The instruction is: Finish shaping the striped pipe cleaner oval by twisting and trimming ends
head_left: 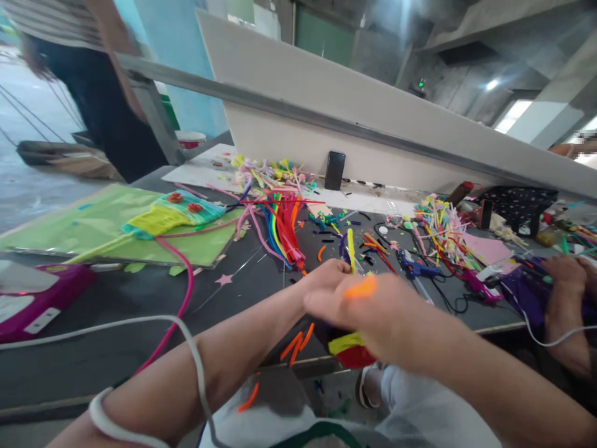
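Note:
My left hand (pixel 329 278) is closed around a craft piece, mostly hidden by my hands, in front of me over the table edge. A yellow fuzzy strip (pixel 351 249) and a dark purple one stick up past its fingertips. Below, a yellow and red part (pixel 352 353) shows under my right hand. My right hand (pixel 392 317), smeared by motion, crosses in front of the left with a short orange pipe cleaner (pixel 361 287) at its fingers. Several orange pipe cleaner bits (pixel 297 345) lie at the table edge, and another orange bit (pixel 249 398) lies on my lap.
Bundled rainbow pipe cleaners (pixel 284 230), a blue glue gun (pixel 420 266) and a phone (pixel 334 170) are on the table. A green board (pixel 93 218) bears a yellow-teal craft piece. A white cable (pixel 140 320) crosses my left arm. A co-worker's hands (pixel 566 277) are at right; another person stands left.

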`<act>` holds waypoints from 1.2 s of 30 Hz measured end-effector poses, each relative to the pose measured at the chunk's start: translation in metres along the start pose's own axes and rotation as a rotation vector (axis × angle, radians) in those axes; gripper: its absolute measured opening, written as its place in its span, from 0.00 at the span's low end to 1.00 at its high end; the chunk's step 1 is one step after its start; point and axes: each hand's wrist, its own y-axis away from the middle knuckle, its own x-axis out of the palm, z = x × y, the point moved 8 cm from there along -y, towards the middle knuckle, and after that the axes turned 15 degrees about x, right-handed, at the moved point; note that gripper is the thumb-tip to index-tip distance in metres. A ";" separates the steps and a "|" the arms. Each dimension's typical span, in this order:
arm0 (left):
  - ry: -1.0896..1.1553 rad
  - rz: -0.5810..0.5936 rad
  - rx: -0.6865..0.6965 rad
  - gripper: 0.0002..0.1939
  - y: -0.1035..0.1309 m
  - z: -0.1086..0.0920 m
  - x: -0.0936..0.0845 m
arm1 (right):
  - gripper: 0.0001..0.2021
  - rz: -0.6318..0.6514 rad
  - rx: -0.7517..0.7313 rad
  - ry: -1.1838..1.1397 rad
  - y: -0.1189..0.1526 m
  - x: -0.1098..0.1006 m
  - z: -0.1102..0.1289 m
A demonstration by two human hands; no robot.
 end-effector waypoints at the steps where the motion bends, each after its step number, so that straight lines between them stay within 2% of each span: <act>1: 0.012 -0.018 -0.014 0.07 -0.002 0.002 -0.002 | 0.16 0.043 -0.071 0.104 0.007 0.012 0.015; 2: 0.026 -0.027 -0.021 0.07 -0.004 0.004 -0.003 | 0.13 0.097 -0.149 0.163 0.015 0.026 0.029; 4: 0.075 -0.084 0.007 0.08 -0.009 0.004 -0.009 | 0.13 0.156 -0.183 0.148 0.029 0.049 0.041; 7: 0.149 -0.178 0.084 0.09 -0.014 0.000 -0.019 | 0.18 -0.041 0.036 -0.043 0.048 0.051 0.022; 10: 0.221 -0.219 0.112 0.10 -0.015 -0.004 -0.024 | 0.20 -0.379 0.618 -0.250 0.093 0.028 -0.049; 12: 0.268 -0.227 0.128 0.10 -0.015 -0.007 -0.025 | 0.19 -0.486 0.982 -0.323 0.135 0.023 -0.095; 14: 0.293 -0.227 0.142 0.10 -0.015 -0.010 -0.025 | 0.18 -0.419 1.185 -0.407 0.165 0.033 -0.127; 16: 0.292 -0.229 0.147 0.11 -0.013 -0.011 -0.024 | 0.18 -0.276 1.289 -0.413 0.181 0.051 -0.146; 18: 0.274 -0.220 0.151 0.12 -0.013 -0.012 -0.022 | 0.14 -0.052 1.251 -0.314 0.180 0.071 -0.148; 21: 0.254 -0.182 0.141 0.12 -0.012 -0.012 -0.017 | 0.12 0.244 1.023 -0.297 0.161 0.092 -0.128; 22: 0.251 -0.175 0.132 0.13 -0.012 -0.011 -0.016 | 0.12 0.322 0.947 -0.381 0.154 0.094 -0.119; 24: 0.249 -0.175 0.108 0.13 -0.011 -0.010 -0.015 | 0.10 0.416 0.814 -0.709 0.139 0.090 -0.102; 25: 0.243 -0.180 0.095 0.13 -0.011 -0.009 -0.016 | 0.08 0.389 0.791 -0.899 0.131 0.083 -0.101; 26: 0.236 -0.178 0.083 0.13 -0.011 -0.009 -0.016 | 0.09 0.293 0.815 -1.085 0.123 0.073 -0.107; 28: 0.225 -0.152 0.060 0.13 -0.011 -0.008 -0.015 | 0.10 -0.008 0.891 -1.315 0.110 0.054 -0.129; 30: 0.217 -0.100 0.037 0.14 -0.011 -0.007 -0.011 | 0.09 -0.263 0.929 -1.303 0.095 0.042 -0.148; 32: 0.203 -0.060 0.021 0.15 -0.010 -0.006 -0.008 | 0.09 -0.413 0.928 -1.181 0.079 0.036 -0.156; 34: 0.175 -0.034 0.021 0.16 -0.010 -0.005 -0.007 | 0.10 -0.476 0.938 -1.050 0.065 0.037 -0.157; 36: 0.158 -0.009 0.033 0.16 -0.009 -0.006 -0.006 | 0.11 -0.487 0.942 -0.967 0.055 0.040 -0.154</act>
